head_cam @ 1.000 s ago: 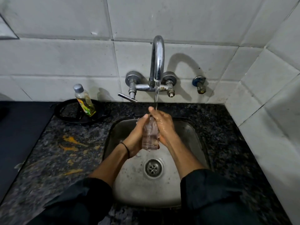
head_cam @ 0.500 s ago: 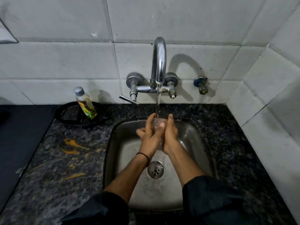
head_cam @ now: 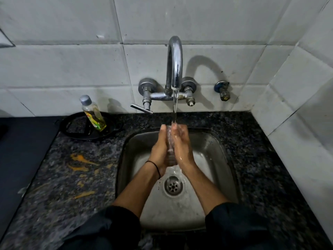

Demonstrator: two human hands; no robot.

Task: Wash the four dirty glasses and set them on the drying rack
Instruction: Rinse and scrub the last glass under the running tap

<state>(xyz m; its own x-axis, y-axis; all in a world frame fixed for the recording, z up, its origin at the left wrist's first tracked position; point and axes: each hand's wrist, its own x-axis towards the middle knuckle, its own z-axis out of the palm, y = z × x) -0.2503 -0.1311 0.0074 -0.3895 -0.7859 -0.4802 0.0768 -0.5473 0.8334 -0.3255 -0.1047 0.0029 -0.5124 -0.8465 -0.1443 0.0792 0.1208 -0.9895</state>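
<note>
A clear glass (head_cam: 170,150) stands upright between my palms over the steel sink (head_cam: 218,152), under the running tap (head_cam: 174,62). My left hand (head_cam: 159,150) presses its left side with the fingers straight up. On the other side my right hand (head_cam: 182,147) holds it, fingertips bent a little over the rim. Water runs onto the top of the glass and drips toward the drain (head_cam: 173,185). Most of the glass is hidden by my hands. No other glasses and no drying rack are in view.
A bottle of yellow dish liquid (head_cam: 92,112) stands on a black round plate (head_cam: 75,130) on the dark granite counter (head_cam: 75,168), left of the sink. Orange stains mark the counter. A dark surface lies at far left. White tiled walls close the back and right.
The glass has gone from a tilted hold, with much of it showing, to upright and pressed between both palms under the stream. My hands have shifted around it.
</note>
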